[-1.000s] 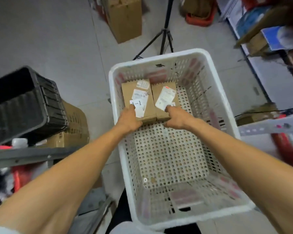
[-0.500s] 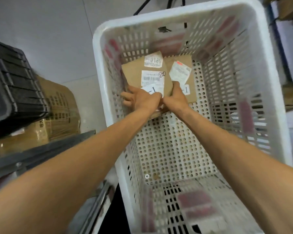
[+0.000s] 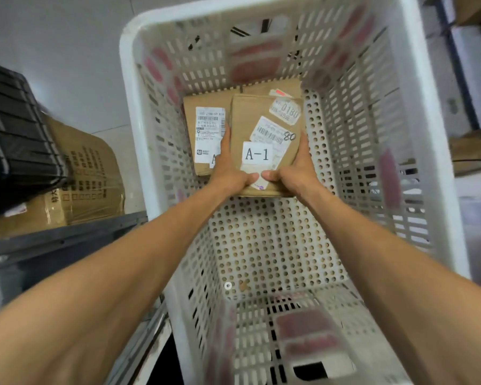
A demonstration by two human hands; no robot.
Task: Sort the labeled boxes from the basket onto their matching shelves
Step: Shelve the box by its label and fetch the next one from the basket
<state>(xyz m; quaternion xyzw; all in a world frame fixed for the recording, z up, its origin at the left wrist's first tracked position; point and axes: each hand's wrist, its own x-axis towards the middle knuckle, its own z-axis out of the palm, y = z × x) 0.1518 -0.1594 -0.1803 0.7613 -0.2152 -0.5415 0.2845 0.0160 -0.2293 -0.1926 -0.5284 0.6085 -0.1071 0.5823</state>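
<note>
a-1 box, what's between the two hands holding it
In the head view, the A-1 box itself lies between the left hand and right hand; the thumbs nearly meet on its near edge.

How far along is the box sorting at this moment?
Near the end, apparently: the white perforated plastic basket is bare except for its far end. In hand: the left hand and right hand clamp the brown cardboard box labeled A-1, not yet out of the basket. Left: a second brown cardboard box beside it, its label partly hidden, perhaps a third behind. No shelf placement is visible.
</note>
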